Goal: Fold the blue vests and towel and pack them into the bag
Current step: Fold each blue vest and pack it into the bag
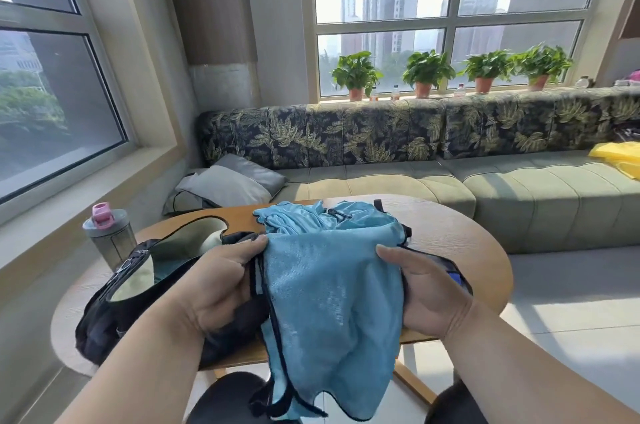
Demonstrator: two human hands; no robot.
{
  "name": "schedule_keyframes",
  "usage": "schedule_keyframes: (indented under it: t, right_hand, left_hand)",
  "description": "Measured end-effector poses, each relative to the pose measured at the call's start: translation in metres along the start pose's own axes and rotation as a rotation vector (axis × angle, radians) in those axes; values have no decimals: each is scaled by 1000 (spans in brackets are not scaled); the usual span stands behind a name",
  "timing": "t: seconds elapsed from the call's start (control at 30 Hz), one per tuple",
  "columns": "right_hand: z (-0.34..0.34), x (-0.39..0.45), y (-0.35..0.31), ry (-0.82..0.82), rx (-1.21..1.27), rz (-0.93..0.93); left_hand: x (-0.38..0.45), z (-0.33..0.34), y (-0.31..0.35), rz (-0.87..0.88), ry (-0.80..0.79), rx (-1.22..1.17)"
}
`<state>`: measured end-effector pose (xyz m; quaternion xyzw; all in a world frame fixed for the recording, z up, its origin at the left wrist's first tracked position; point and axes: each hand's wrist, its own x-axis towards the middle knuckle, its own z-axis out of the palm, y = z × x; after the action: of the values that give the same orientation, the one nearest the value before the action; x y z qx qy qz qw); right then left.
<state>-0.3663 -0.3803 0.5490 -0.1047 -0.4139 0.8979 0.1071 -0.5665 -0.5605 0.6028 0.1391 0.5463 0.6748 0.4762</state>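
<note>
Bag [114, 316] left on table [460, 236]; vest pile [311, 219] behind; bottle [110, 236] far left.

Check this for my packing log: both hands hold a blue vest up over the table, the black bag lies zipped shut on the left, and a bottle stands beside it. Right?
Not quite. In the head view the black bag lies open, its pale lining showing. The rest holds: the left hand and right hand hold the blue vest over the table, and the bottle stands beside the bag.

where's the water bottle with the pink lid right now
In the head view the water bottle stands upright at the table's far left edge, just behind the open black bag, toward the window side.
</note>
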Motion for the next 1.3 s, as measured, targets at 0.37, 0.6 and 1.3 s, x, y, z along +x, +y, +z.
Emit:
schedule_keyframes:
  t: [0.37,0.6,1.3]
  right_hand:
    - [14,2,27,21,-30,102]
    - [42,12,18,154,71,-87]
    - [21,4,-3,345,40,-98]
  left_hand:
    - [6,-25,-1,-150,-332,-170]
    - [15,-29,-57,-67,-471,-559]
    - [15,9,-102,-79,-350,-186]
